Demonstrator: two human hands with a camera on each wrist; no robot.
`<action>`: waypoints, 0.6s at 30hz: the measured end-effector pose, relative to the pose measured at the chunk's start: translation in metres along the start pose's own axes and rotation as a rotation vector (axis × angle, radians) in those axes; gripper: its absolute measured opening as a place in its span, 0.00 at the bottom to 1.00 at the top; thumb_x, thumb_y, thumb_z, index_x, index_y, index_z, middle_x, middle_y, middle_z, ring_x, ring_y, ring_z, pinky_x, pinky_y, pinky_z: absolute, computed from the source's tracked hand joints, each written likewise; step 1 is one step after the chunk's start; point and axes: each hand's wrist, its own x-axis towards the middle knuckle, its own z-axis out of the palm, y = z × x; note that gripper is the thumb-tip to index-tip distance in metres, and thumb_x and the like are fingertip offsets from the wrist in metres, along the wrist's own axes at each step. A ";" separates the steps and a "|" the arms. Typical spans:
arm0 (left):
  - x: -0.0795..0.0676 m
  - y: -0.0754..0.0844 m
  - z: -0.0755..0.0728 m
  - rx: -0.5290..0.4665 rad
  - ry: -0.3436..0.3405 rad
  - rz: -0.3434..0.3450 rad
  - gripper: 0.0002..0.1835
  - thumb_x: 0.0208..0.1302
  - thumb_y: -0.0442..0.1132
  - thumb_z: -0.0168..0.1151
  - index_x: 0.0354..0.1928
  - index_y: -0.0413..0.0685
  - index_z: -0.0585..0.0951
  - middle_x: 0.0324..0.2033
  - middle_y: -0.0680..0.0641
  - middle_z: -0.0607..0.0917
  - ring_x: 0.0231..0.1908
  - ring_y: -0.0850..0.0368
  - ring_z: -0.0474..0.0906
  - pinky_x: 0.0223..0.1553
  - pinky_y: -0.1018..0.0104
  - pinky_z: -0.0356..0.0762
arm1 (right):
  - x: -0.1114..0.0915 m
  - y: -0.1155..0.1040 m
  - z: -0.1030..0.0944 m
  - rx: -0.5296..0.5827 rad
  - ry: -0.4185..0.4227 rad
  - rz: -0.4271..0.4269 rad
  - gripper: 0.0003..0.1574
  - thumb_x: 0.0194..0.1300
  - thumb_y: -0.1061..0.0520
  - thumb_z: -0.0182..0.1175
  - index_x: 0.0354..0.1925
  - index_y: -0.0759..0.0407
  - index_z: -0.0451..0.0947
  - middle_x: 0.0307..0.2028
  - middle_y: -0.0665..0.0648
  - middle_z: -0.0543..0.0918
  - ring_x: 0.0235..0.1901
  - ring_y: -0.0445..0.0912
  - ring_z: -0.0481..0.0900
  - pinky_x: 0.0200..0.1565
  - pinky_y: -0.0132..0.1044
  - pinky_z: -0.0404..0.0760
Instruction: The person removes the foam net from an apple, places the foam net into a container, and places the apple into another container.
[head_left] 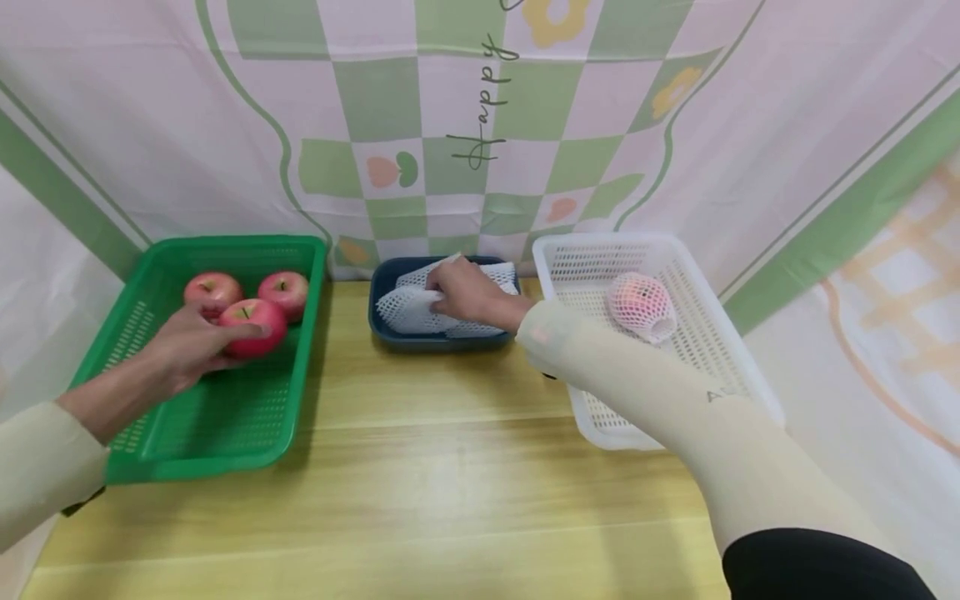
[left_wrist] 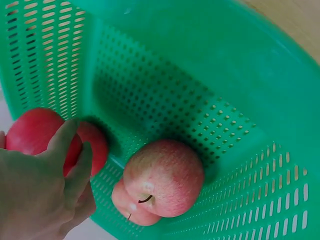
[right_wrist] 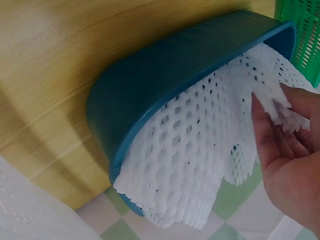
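My left hand (head_left: pixel 183 346) grips a red apple (head_left: pixel 255 329), thumb across its top, over the green basket (head_left: pixel 202 458). Behind it in the head view lie two more apples (head_left: pixel 283 293). The left wrist view shows the held apple (left_wrist: pixel 35 131) at the far left, with other apples (left_wrist: pixel 165 177) resting in the basket. At the centre, my right hand (head_left: pixel 472 292) reaches into a dark blue tub (head_left: pixel 442 343) of white foam fruit nets (head_left: pixel 408 310). In the right wrist view its thumb and fingers pinch the edge of one foam net (right_wrist: pixel 270 95).
On the right stands a white basket (head_left: pixel 577 242), with an apple in a foam net (head_left: pixel 641 304) inside; my right forearm passes over this basket. All the containers sit on a wooden table (head_left: pixel 450 500) in front of a checked green-and-white curtain (head_left: pixel 382 100).
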 end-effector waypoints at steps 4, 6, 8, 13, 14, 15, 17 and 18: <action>0.003 -0.002 0.005 0.050 -0.016 0.005 0.50 0.76 0.39 0.64 0.80 0.26 0.40 0.75 0.32 0.56 0.47 0.72 0.74 0.51 0.65 0.88 | -0.003 -0.001 -0.001 -0.047 -0.065 0.028 0.10 0.70 0.61 0.69 0.48 0.62 0.88 0.43 0.57 0.89 0.42 0.49 0.85 0.55 0.44 0.84; 0.005 -0.003 0.006 0.064 -0.010 0.006 0.47 0.75 0.38 0.65 0.79 0.24 0.45 0.73 0.31 0.60 0.42 0.76 0.75 0.49 0.66 0.89 | -0.004 -0.002 -0.002 -0.062 -0.094 0.043 0.20 0.69 0.58 0.72 0.58 0.61 0.86 0.57 0.59 0.88 0.55 0.52 0.85 0.65 0.50 0.81; 0.007 -0.004 0.008 0.070 -0.009 0.006 0.43 0.75 0.38 0.64 0.76 0.23 0.50 0.70 0.32 0.63 0.40 0.77 0.75 0.49 0.66 0.89 | -0.005 -0.002 -0.003 -0.064 -0.123 0.051 0.24 0.69 0.56 0.73 0.60 0.61 0.85 0.58 0.60 0.87 0.56 0.53 0.85 0.62 0.49 0.83; 0.013 -0.006 0.010 0.085 0.005 -0.008 0.37 0.73 0.37 0.66 0.69 0.26 0.55 0.65 0.35 0.65 0.41 0.74 0.74 0.48 0.66 0.89 | -0.009 -0.002 -0.008 -0.041 -0.152 0.049 0.34 0.66 0.52 0.75 0.65 0.62 0.79 0.57 0.61 0.87 0.56 0.52 0.84 0.58 0.47 0.85; 0.014 -0.007 0.010 0.091 0.007 -0.012 0.38 0.73 0.38 0.66 0.70 0.25 0.54 0.65 0.34 0.65 0.41 0.73 0.74 0.48 0.66 0.89 | -0.010 -0.002 -0.009 -0.037 -0.160 0.045 0.36 0.65 0.52 0.75 0.67 0.62 0.78 0.57 0.61 0.87 0.56 0.53 0.84 0.59 0.47 0.84; 0.016 -0.008 0.010 0.096 0.009 -0.017 0.40 0.73 0.38 0.66 0.71 0.24 0.53 0.66 0.34 0.65 0.42 0.72 0.75 0.48 0.66 0.88 | -0.011 -0.002 -0.010 -0.034 -0.167 0.040 0.39 0.64 0.51 0.76 0.68 0.62 0.76 0.57 0.62 0.87 0.57 0.53 0.84 0.60 0.47 0.84; 0.018 -0.008 0.010 0.109 0.004 -0.025 0.44 0.73 0.39 0.66 0.74 0.22 0.50 0.67 0.32 0.65 0.43 0.70 0.75 0.47 0.67 0.88 | -0.014 -0.002 -0.015 -0.033 -0.182 0.032 0.44 0.62 0.49 0.77 0.71 0.62 0.74 0.59 0.62 0.86 0.58 0.54 0.83 0.61 0.49 0.83; 0.019 -0.008 0.010 0.117 0.002 -0.028 0.46 0.73 0.39 0.66 0.76 0.21 0.48 0.68 0.31 0.65 0.43 0.69 0.75 0.47 0.67 0.88 | -0.016 -0.003 -0.017 -0.033 -0.191 0.029 0.46 0.61 0.48 0.78 0.72 0.61 0.72 0.60 0.62 0.85 0.59 0.55 0.83 0.61 0.49 0.83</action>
